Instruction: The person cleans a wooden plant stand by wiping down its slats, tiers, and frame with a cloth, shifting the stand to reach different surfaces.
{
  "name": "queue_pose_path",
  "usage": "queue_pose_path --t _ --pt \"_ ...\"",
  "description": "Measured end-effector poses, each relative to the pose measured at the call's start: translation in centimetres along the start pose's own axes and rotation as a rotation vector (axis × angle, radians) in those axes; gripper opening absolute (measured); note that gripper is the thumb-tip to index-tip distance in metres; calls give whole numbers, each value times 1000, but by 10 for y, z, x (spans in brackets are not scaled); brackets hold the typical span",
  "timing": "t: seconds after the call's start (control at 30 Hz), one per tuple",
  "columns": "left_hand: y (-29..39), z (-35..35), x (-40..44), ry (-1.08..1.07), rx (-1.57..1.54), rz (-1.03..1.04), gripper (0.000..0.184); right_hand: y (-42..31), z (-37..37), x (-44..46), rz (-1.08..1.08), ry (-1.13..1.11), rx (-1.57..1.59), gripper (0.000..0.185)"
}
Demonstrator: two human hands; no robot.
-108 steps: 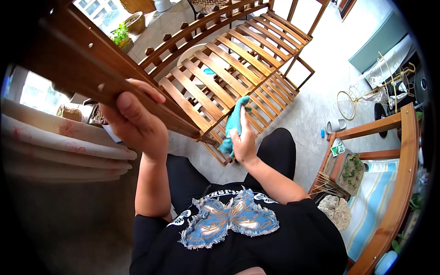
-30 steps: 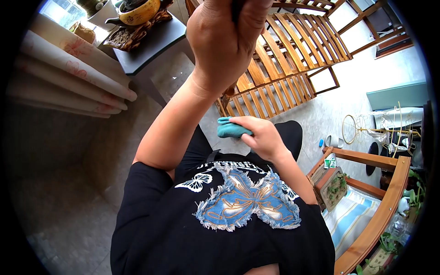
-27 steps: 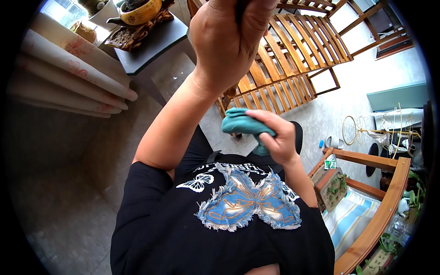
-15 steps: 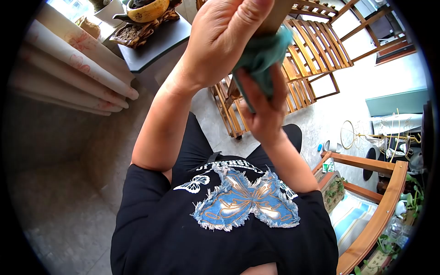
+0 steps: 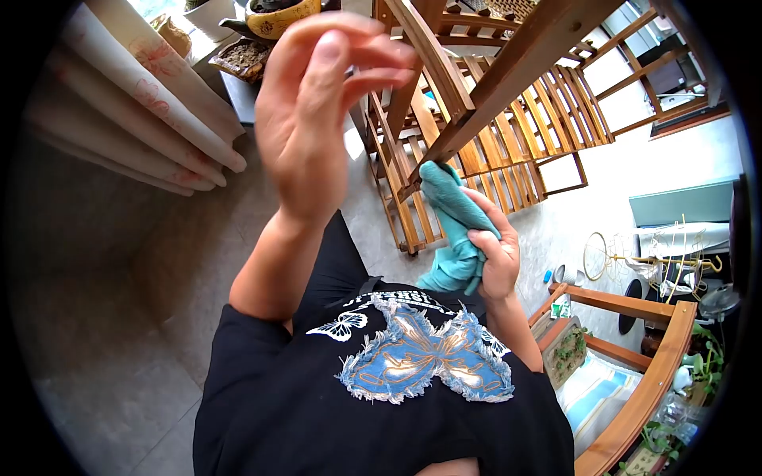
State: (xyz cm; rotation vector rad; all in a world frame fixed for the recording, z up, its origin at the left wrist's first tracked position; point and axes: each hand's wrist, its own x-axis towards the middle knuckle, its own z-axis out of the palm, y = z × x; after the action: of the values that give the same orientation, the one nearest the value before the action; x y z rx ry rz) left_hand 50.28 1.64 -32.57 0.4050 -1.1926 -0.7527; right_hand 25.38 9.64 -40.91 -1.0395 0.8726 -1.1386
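My right hand is closed around a crumpled teal cloth, whose loose end hangs down over my lap. The cloth's upper end lies at the lower tip of a brown wooden beam; whether they touch, I cannot tell. Raised at the upper left is my left hand, slightly blurred, its fingers bent and apart with nothing between them. It is to the left of the beam and a joined wooden bar.
Behind the beam stands a slatted wooden rack. A patterned curtain hangs at left, beside a small table bearing a yellow pot. On the right are a wooden chair frame, wire hangers and plants.
My left hand has moved left, away from the wooden piece, and its fingers have parted. My right hand has come down and towards me with the cloth. More of the beam shows.
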Motion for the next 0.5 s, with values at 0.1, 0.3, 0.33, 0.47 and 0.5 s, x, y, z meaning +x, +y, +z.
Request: queue_pose_path --t 0.1,0.3,0.33,0.47,0.5 --pt "1 -25 -57 261 72 -331 18 -6 1 -2 -43 -8 20 55" --pt "-2 0 -141 -27 -353 -862 108 -15 19 9 -327 -285 -542 58" --pt "-7 8 -149 -30 -521 -762 105 -14 23 14 -407 -403 -650 62" --pt "-3 17 -135 129 -480 -625 70 -44 55 26 -493 -671 -808 68" --pt "-6 15 -131 199 -480 -699 62 -51 50 31 -485 -598 -814 57"
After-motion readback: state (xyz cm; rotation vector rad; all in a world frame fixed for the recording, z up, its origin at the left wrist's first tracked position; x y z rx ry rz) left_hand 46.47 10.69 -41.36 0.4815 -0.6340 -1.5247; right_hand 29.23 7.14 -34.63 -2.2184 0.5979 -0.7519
